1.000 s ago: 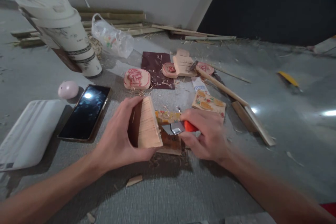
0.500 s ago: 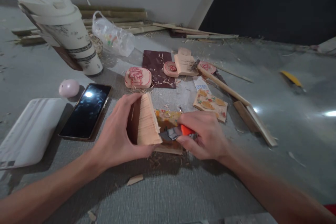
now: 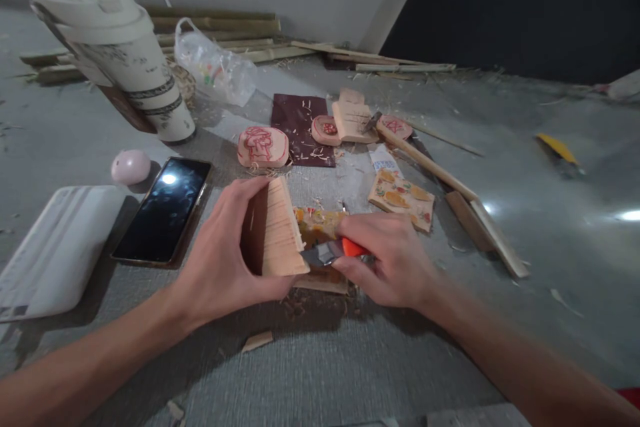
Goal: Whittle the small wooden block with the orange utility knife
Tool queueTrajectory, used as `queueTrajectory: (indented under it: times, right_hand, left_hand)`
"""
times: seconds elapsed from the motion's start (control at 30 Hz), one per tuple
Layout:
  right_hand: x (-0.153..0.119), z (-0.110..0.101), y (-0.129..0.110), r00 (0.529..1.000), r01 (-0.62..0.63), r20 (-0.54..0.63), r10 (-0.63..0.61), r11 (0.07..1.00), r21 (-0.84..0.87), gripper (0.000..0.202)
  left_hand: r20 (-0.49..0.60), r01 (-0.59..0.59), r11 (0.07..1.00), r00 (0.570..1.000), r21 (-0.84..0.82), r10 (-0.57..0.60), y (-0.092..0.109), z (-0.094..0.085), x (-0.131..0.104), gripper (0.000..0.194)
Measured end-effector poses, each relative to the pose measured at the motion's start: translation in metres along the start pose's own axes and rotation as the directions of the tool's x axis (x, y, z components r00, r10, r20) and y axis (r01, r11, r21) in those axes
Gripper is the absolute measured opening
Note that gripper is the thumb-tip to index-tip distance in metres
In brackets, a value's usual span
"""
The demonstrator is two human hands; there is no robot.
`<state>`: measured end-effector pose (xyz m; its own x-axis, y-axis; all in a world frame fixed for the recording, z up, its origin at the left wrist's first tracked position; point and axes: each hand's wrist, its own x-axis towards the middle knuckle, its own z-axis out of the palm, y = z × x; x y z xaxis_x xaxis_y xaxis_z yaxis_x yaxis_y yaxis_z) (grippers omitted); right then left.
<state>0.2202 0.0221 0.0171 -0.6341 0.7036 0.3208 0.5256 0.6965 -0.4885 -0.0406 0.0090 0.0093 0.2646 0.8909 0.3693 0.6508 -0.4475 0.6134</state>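
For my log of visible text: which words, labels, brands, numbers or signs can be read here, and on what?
No word, brand or number reads clearly.
Paper scrap: blue lettering, too blurred to read.
Tumbler: dark markings, too small to read.
Small wooden piece beyond the hammer: a red star-like sign.
Knife and held wooden block: no readable lettering.
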Motion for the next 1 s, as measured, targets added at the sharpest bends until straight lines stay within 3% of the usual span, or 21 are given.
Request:
queueTrajectory:
  times: [0.37, 0.8, 1.0]
  right_hand:
    - [0.000, 0.004, -0.006, 1.000, -0.015, 0.004, 0.015, 1.000, 0.018, 0.038]
    - [0.000, 0.007, -0.011, 0.997, -0.023, -0.069, 0.019, 0.998, -0.055, 0.035]
    - [0.001, 0.006, -0.005, 0.999, 0.015, -0.049, -0.017, 0.999, -0.048, 0.041]
  left_hand:
    - [0.040, 0.074, 0.997, 0.997, -0.014, -0.073, 0.006, -0.001, -0.004, 0.086]
    - [-0.013, 0.042, 0.997, 0.999, 0.059, -0.041, 0.008, 0.001, -0.003, 0.085]
    - [0.087, 0.070, 0.996, 0.994, -0.046, -0.066, 0.008, 0.004, -0.008, 0.089]
